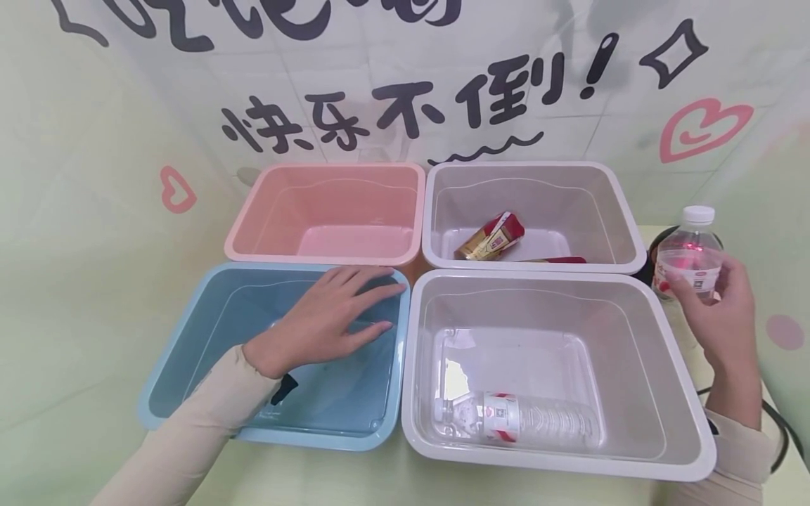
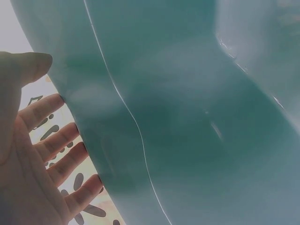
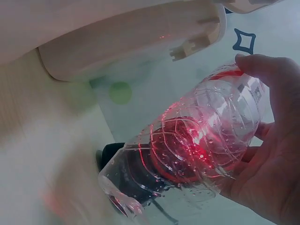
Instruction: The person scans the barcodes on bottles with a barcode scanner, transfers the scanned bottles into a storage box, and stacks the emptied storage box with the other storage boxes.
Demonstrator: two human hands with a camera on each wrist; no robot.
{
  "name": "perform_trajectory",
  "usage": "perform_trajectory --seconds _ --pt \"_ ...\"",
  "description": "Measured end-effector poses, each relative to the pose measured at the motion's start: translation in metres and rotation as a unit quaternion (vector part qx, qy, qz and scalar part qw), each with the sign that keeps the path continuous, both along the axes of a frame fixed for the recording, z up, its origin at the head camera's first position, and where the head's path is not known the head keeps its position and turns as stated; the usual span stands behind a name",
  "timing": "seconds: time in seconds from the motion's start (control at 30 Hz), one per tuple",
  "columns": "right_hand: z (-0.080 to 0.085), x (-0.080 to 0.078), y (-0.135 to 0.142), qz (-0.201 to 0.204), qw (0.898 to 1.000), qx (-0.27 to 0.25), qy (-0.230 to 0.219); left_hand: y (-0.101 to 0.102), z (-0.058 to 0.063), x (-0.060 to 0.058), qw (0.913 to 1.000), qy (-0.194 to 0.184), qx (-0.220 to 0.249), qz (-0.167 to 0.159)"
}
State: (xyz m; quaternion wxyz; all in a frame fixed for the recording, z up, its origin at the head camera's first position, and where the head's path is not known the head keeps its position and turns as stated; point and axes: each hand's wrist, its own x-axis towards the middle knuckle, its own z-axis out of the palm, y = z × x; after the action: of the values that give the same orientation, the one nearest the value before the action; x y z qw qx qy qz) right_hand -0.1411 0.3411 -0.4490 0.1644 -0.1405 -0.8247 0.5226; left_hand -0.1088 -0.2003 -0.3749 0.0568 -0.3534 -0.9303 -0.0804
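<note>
My right hand (image 1: pixel 724 313) grips a clear plastic bottle (image 1: pixel 696 261) with a white cap and a red-and-white label, to the right of the bins. In the right wrist view, red light shines on the ridged bottle (image 3: pixel 187 140), and water drops show on its wall. Behind it is a dark device (image 3: pixel 115 152), partly hidden. My left hand (image 1: pixel 329 320) hovers over the blue bin (image 1: pixel 323 441), fingers spread and holding nothing, fingertips near the far right rim. A black item (image 1: pixel 285 388) in that bin is partly covered by the left sleeve.
Another clear bottle (image 1: pixel 550 422) lies in the front grey bin (image 1: pixel 557 464). Crumpled red-and-gold packaging (image 1: pixel 493 237) is inside the back grey bin (image 1: pixel 531 169). The pink bin (image 1: pixel 329 183) stands at back left. A black cable (image 1: pixel 785 436) runs beside the right forearm.
</note>
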Motion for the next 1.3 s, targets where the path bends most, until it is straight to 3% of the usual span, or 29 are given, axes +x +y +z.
perform_trajectory --seconds 0.3,0.97,1.3 --pt "0.0001 -0.0009 -0.0029 -0.026 0.999 -0.026 0.007 -0.0001 -0.0005 0.0003 1.0000 0.001 0.003 -0.002" --pt "-0.0024 -0.0030 -0.0014 -0.042 0.998 -0.038 0.010 0.0001 0.0009 0.0006 0.9998 -0.013 -0.009 0.007" --pt "0.0008 -0.0057 -0.0055 -0.061 0.990 -0.126 0.021 0.0005 0.0019 0.0005 0.9998 -0.012 -0.011 0.006"
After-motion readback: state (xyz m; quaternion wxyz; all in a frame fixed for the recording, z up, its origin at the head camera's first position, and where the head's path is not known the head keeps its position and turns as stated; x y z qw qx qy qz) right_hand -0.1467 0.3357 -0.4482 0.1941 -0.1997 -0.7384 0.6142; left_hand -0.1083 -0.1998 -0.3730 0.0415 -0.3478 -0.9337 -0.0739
